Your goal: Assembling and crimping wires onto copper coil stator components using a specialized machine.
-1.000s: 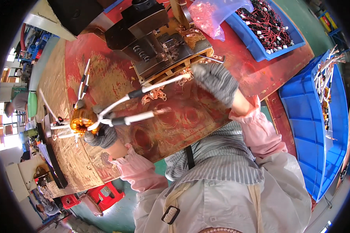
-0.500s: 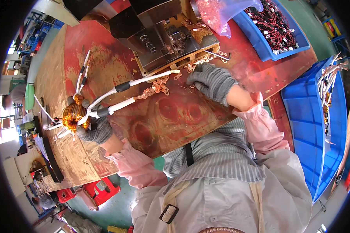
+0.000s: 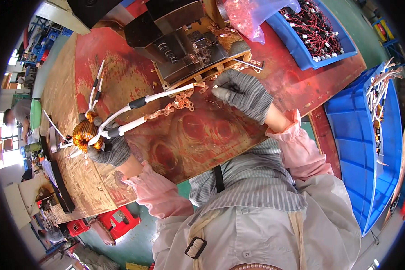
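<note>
A copper-wound coil (image 3: 84, 134) is sitting in the gloved left hand (image 3: 110, 152), over the left part of the worn red tabletop (image 3: 211, 155); its underside is hiding, so contact with the wood is impossible to tell. The left fingers are gripping it, curling around its near and far sides. Two thick white leads (image 3: 164, 93) with black sleeves are stretching from the coil toward the right, their bare ends pointing at the gloved right hand (image 3: 246, 95). That hand is hovering just beyond the upper lead's tip, its fingers bending in toward the thumb; whether they are pinching something small, I cannot tell. Copper lugs (image 3: 183, 101) are lying in a heap near the lead ends. Behind them a dark metal machine (image 3: 166, 58) is standing, and a blue bin (image 3: 297, 55) is holding red-and-black wires. Farther right, a large blue crate (image 3: 353, 144) is containing more white leads.
</note>
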`<action>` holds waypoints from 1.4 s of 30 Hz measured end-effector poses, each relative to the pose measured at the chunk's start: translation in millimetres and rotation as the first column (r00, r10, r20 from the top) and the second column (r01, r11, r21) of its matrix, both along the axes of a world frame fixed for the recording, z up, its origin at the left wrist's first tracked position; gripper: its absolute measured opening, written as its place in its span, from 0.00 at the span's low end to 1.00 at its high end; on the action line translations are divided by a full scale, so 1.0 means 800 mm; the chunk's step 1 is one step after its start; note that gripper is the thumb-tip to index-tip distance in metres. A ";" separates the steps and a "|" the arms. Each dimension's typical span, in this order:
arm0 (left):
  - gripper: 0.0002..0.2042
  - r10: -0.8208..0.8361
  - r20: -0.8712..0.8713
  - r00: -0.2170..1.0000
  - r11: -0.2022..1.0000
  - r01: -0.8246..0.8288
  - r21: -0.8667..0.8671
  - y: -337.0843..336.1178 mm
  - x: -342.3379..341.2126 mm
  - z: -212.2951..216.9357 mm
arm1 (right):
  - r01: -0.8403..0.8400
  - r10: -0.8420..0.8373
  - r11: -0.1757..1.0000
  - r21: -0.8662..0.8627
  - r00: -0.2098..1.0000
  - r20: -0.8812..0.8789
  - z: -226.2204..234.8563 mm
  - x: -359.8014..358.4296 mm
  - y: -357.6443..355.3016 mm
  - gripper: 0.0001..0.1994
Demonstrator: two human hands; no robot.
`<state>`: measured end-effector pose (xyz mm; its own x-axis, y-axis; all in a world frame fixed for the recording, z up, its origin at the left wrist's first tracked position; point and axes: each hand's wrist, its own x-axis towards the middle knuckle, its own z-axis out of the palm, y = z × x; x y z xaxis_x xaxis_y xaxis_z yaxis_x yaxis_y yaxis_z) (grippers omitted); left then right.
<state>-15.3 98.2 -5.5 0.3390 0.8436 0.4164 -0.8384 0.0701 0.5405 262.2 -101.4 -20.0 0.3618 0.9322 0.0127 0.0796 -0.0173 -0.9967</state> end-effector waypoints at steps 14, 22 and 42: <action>0.38 -0.252 0.097 0.963 0.967 0.253 0.007 0.005 -0.003 0.000 | -0.080 0.122 0.984 0.160 0.953 -0.276 0.009 -0.002 0.014 0.13; 0.39 -0.188 0.047 0.981 0.982 0.187 0.013 0.001 -0.003 -0.002 | -0.106 0.192 0.976 0.192 0.836 -0.514 0.018 0.007 0.011 0.13; 0.39 -0.164 -0.137 0.977 0.986 0.167 0.011 -0.005 -0.012 -0.009 | -0.093 0.139 0.983 0.157 0.941 -0.310 0.033 0.039 0.044 0.09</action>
